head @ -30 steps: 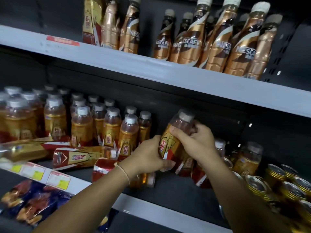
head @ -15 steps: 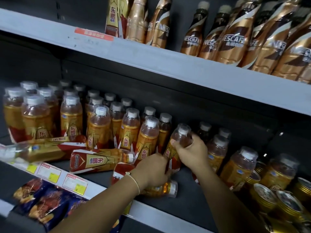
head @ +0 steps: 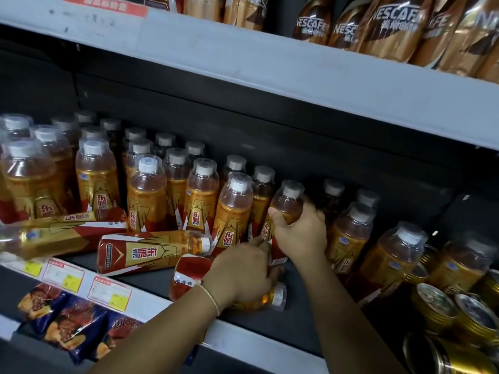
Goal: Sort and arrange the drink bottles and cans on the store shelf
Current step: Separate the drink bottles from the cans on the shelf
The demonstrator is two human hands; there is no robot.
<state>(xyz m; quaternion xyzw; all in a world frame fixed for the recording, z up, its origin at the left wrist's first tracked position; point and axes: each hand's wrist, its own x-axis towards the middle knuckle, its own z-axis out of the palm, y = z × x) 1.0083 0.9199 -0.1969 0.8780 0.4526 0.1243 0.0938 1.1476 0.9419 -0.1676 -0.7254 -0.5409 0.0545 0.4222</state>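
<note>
Left to right now: 2 bottles are lying flat on the shelf (head: 151,282) front, the long one (head: 54,233) and a shorter one (head: 151,251). My left hand (head: 240,273) is curling over a third lying bottle (head: 189,273) by the edge. My right hand (head: 299,233) is gripping an upright bottle (head: 286,203) at its shoulder, base on the shelf, in the front row. Gold cans (head: 432,303) are sitting far right.

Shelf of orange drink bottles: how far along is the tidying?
Roughly midway. Done: most bottles stand upright in rows. In hand: the right hand grips one upright bottle joining the front row, while the left hand rests on a toppled bottle. Left: two more lying bottles at the shelf's front edge.
</note>
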